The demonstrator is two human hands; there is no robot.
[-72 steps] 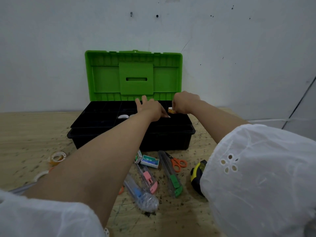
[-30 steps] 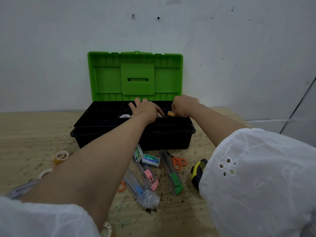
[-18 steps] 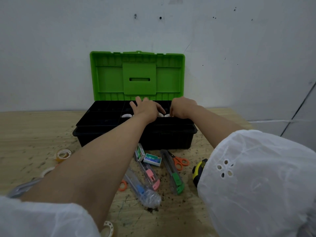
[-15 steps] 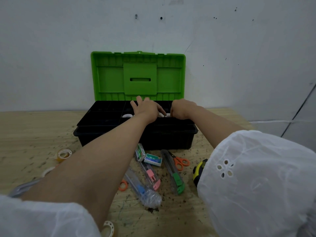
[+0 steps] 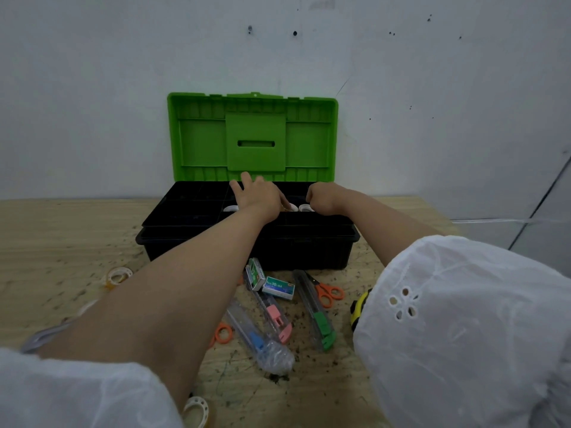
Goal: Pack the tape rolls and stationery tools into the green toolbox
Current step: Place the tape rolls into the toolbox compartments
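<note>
The green toolbox stands open against the wall, its lid [image 5: 253, 137] upright and its black divided tray [image 5: 191, 211] facing me. My left hand [image 5: 259, 199] lies over the middle of the tray, fingers spread and straight. My right hand [image 5: 321, 197] is curled over the tray's right part, its fingertips pinching a small white tape roll [image 5: 304, 207] that sits low in a compartment. Another white tape roll [image 5: 230, 208] shows in the tray, left of my left hand.
On the wooden table in front of the box lie two staple boxes [image 5: 278, 287], pink [image 5: 273, 307], blue [image 5: 250, 332] and green [image 5: 315, 310] cutters, orange scissors [image 5: 327, 293] and a yellow tape measure [image 5: 360, 307]. Clear tape rolls lie at left [image 5: 117, 276] and near me [image 5: 196, 412].
My right hand has lowered the small roll from above the tray rim down into a compartment. My left hand has stayed over the tray, shifting slightly.
</note>
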